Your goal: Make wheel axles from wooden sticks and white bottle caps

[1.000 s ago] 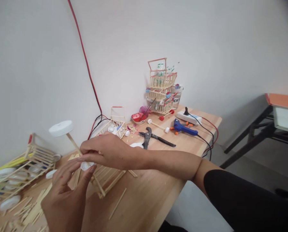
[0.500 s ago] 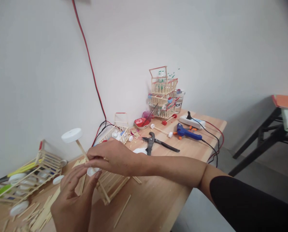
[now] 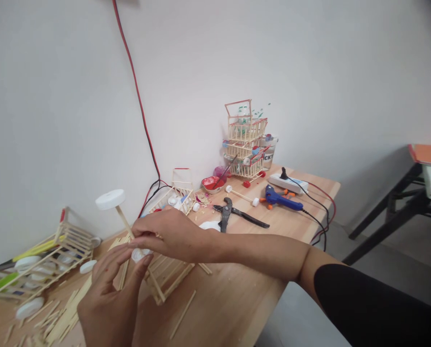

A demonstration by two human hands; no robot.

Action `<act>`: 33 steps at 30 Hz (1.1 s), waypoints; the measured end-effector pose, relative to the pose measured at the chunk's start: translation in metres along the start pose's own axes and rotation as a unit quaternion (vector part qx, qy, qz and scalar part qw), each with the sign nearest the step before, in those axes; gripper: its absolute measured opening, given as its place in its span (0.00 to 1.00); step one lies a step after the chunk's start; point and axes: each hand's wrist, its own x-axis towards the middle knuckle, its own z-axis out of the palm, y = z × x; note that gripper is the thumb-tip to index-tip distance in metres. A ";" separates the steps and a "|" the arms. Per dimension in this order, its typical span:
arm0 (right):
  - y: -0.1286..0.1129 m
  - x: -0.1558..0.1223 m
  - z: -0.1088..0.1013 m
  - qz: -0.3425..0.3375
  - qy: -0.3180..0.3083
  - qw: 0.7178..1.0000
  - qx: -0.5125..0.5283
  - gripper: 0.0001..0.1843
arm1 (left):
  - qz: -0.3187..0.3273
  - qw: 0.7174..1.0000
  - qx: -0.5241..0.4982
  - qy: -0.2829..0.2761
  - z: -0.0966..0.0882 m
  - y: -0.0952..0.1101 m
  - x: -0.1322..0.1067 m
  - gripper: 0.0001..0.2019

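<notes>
A thin wooden stick (image 3: 124, 220) slants between two white bottle caps, a larger cap (image 3: 110, 199) at its upper end and a smaller cap (image 3: 139, 255) at its lower end. My left hand (image 3: 109, 294) pinches the smaller cap between thumb and fingers. Just above it, the fingers of my right hand (image 3: 172, 236) are closed round the lower part of the stick, close to that cap. Beneath my hands a small frame of wooden sticks (image 3: 172, 277) rests on the table, partly covered by my right hand and forearm.
Loose sticks (image 3: 61, 318) and a stick cart full of caps (image 3: 71, 241) lie at left. Farther back are pliers (image 3: 226, 214), a stick with two caps (image 3: 241, 194), a red paint dish (image 3: 212, 183), stacked stick carts (image 3: 246, 144), a blue glue gun (image 3: 284, 198) and a power strip (image 3: 288, 183).
The view has shifted very slightly. Both hands keep their grip on the stick and the smaller cap, with almost no movement.
</notes>
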 end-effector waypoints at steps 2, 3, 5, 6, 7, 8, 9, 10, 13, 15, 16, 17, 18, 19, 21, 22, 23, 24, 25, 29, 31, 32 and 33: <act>0.001 0.000 0.001 -0.005 0.004 1.000 -0.001 0.17 | 0.004 1.000 0.004 0.002 0.000 -0.001 0.000 0.23; 0.001 0.000 0.001 -0.007 0.005 1.000 -0.002 0.17 | 0.005 1.000 0.008 0.004 0.000 -0.001 0.000 0.24; 0.002 0.000 0.002 -0.007 0.005 1.000 -0.006 0.17 | 0.006 1.000 0.013 -0.002 0.000 -0.001 0.000 0.23; 0.002 0.000 0.002 -0.006 0.004 1.000 -0.008 0.17 | 0.008 1.000 0.014 -0.006 -0.001 -0.001 0.000 0.22; 0.002 0.000 0.003 -0.004 0.004 1.000 -0.010 0.17 | 0.012 1.000 0.014 -0.007 -0.001 0.000 0.000 0.21; 0.002 0.000 0.003 -0.003 0.004 1.000 -0.010 0.17 | 0.016 1.000 0.012 -0.005 -0.001 0.000 0.000 0.20; 0.002 0.000 0.003 -0.002 0.005 1.000 -0.010 0.17 | 0.020 1.000 0.011 -0.003 -0.002 0.000 0.000 0.19; 0.002 0.000 0.003 -0.003 0.005 1.000 -0.009 0.17 | 0.022 1.000 0.009 -0.001 -0.002 0.000 0.000 0.18; 0.001 0.000 0.002 -0.004 0.005 1.000 -0.008 0.17 | 0.021 1.000 0.011 0.003 -0.002 -0.001 -0.001 0.17; 0.000 0.000 0.001 -0.003 0.004 1.000 -0.010 0.17 | 0.019 1.000 0.014 0.002 -0.001 -0.002 -0.002 0.17; 0.000 0.000 0.001 -0.003 0.003 1.000 -0.012 0.17 | 0.019 1.000 0.014 0.005 -0.001 -0.002 -0.002 0.17; 0.000 0.000 0.000 -0.003 0.002 1.000 -0.014 0.17 | 0.019 1.000 0.012 0.005 0.000 -0.002 -0.002 0.18; -0.001 0.001 0.000 -0.003 0.001 1.000 -0.016 0.17 | 0.019 1.000 0.010 0.006 0.000 -0.002 -0.002 0.18; -0.001 0.001 -0.001 -0.004 0.000 1.000 -0.018 0.17 | 0.018 1.000 0.008 0.008 0.000 -0.001 -0.002 0.18; -0.002 0.001 -0.002 -0.004 -0.003 1.000 -0.022 0.17 | 0.016 1.000 0.007 0.009 0.000 0.000 -0.002 0.18; -0.003 0.001 -0.002 -0.005 -0.004 1.000 -0.024 0.17 | 0.017 1.000 0.006 0.009 0.000 0.000 -0.002 0.18; -0.003 0.001 -0.003 -0.005 -0.005 1.000 -0.025 0.17 | 0.017 1.000 0.004 0.008 -0.001 0.000 -0.002 0.17; -0.003 0.001 -0.003 -0.005 -0.006 1.000 -0.025 0.17 | 0.015 1.000 0.003 0.008 -0.001 0.000 -0.003 0.17; -0.003 0.001 -0.003 -0.005 -0.007 1.000 -0.025 0.17 | 0.011 1.000 0.000 0.005 -0.001 0.000 -0.003 0.17; -0.002 0.001 -0.002 -0.012 -0.006 1.000 -0.022 0.18 | -0.004 1.000 -0.014 -0.004 -0.003 -0.001 -0.003 0.16; -0.002 0.001 -0.002 -0.017 -0.003 1.000 -0.022 0.18 | 0.000 1.000 -0.015 -0.001 -0.002 0.000 -0.003 0.17; -0.002 0.001 -0.002 -0.015 -0.004 1.000 -0.023 0.18 | 0.001 1.000 -0.011 0.002 -0.002 0.000 -0.003 0.18; -0.003 0.002 -0.002 -0.012 -0.007 1.000 -0.025 0.18 | 0.000 1.000 -0.009 0.004 -0.002 0.001 -0.002 0.18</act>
